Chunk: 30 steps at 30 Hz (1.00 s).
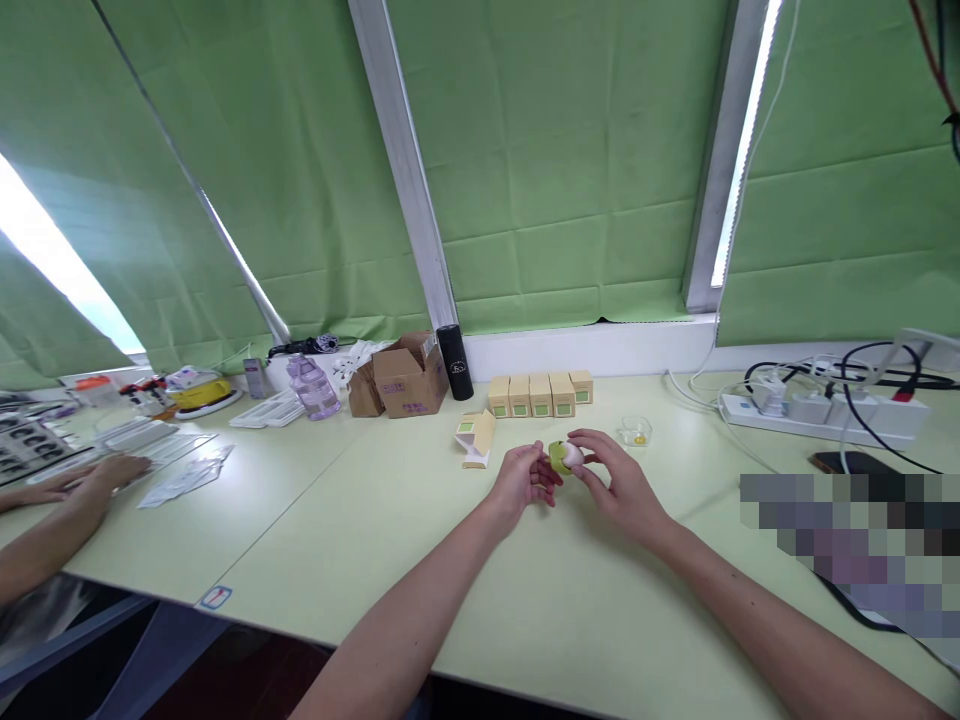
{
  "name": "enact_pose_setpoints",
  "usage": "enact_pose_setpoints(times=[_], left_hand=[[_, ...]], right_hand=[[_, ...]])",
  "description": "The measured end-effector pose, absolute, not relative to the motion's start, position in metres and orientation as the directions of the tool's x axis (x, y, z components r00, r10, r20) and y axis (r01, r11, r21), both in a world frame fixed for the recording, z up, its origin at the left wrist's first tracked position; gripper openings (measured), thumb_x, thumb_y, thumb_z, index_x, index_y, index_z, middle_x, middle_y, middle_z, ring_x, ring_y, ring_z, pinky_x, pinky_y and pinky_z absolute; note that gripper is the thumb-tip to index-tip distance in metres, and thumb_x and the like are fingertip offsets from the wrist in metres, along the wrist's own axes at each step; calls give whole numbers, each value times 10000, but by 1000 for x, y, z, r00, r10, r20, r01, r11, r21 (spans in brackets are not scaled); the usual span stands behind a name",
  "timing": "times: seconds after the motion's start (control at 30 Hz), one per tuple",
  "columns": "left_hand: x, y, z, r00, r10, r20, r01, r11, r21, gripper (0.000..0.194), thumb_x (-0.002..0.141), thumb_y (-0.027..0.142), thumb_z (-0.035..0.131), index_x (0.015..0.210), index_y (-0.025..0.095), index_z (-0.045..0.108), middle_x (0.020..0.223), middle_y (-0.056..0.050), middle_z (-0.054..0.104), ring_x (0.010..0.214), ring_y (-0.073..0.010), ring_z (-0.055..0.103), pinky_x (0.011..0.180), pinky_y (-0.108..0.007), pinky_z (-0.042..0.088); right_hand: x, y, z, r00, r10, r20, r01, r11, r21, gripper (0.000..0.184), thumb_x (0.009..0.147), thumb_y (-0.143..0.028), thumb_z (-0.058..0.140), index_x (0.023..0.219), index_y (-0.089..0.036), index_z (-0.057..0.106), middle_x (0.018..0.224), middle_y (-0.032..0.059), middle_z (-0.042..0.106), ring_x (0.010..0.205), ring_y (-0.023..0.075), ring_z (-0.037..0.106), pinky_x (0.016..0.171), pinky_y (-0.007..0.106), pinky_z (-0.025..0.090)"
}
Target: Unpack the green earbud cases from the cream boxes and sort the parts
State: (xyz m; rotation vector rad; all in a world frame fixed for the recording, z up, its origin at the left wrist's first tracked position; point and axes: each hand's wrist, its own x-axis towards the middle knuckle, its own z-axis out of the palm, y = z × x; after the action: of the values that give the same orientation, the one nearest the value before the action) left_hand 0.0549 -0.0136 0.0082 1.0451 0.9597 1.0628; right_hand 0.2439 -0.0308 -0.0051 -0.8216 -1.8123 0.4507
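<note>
Both my hands meet over the pale green table [420, 560], holding a small green and white round object [565, 456] between them. My left hand [525, 478] pinches its left side with curled fingers. My right hand [616, 475] wraps over its right side and top. Just left of my hands lies an opened small cream box with a green label [475, 438]. Behind them stands a row of several matching closed cream boxes [540, 393]. A small clear dish with something yellow in it [636, 432] sits right of my hands.
A black cylinder [454, 362] and open brown cartons [401, 378] stand at the back. A clear bottle [313, 386] and white trays [270, 410] lie further left. A power strip with cables [817, 410] is at right. Another person's hand [112, 470] rests at far left.
</note>
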Motion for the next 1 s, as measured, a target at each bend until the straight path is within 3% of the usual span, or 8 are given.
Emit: enact_pose_setpoints(times=[0.1, 0.2, 0.33, 0.47, 0.73, 1.0], left_hand=[[53, -9, 5, 191, 978, -89, -179, 123, 976, 498, 827, 645, 666, 792, 152, 603, 655, -86, 679, 484, -137, 561, 437, -249, 459], [52, -6, 3, 162, 984, -68, -173, 96, 980, 505, 822, 648, 676, 800, 148, 602, 646, -77, 671, 477, -132, 554, 436, -250, 453], [52, -5, 3, 129, 991, -39, -180, 62, 982, 481, 820, 614, 702, 811, 145, 595, 659, -72, 669, 498, -129, 560, 449, -254, 470], [53, -6, 4, 98, 995, 15, -165, 2, 986, 451, 804, 581, 730, 797, 156, 581, 663, -56, 664, 500, -118, 556, 447, -252, 487], [53, -7, 9, 25, 991, 133, -102, -130, 986, 412, 771, 507, 779, 869, 153, 594, 759, -68, 696, 553, -113, 570, 434, -239, 511], [59, -13, 9, 72, 968, 241, -15, -240, 971, 417, 826, 450, 735, 1069, 142, 595, 935, -101, 704, 632, -129, 624, 431, -232, 526]], right_hand=[[245, -26, -6, -142, 850, 507, 132, 524, -842, 326, 978, -496, 585, 1194, -260, 647, 1266, 96, 677, 1148, 259, 656, 953, 442, 597], [246, -21, -7, -139, 941, 309, -56, 304, -951, 439, 901, -579, 676, 1156, -221, 681, 1160, 98, 732, 1012, 255, 712, 952, 459, 593], [247, -18, -7, -223, 963, 148, -331, 67, -941, 440, 820, -556, 784, 1058, -190, 726, 1115, 106, 752, 1033, 286, 727, 931, 458, 605], [248, -17, -6, -285, 958, 33, -469, -110, -876, 368, 785, -482, 842, 972, -179, 746, 1074, 115, 763, 1030, 296, 744, 914, 428, 619], [248, -18, -2, -236, 972, -17, -501, -137, -855, 396, 728, -395, 905, 975, -183, 679, 1030, 114, 775, 989, 281, 766, 952, 429, 610], [246, -21, 0, -171, 982, 83, -423, 3, -906, 497, 692, -442, 914, 1010, -207, 612, 1029, 82, 757, 972, 240, 732, 948, 462, 593]])
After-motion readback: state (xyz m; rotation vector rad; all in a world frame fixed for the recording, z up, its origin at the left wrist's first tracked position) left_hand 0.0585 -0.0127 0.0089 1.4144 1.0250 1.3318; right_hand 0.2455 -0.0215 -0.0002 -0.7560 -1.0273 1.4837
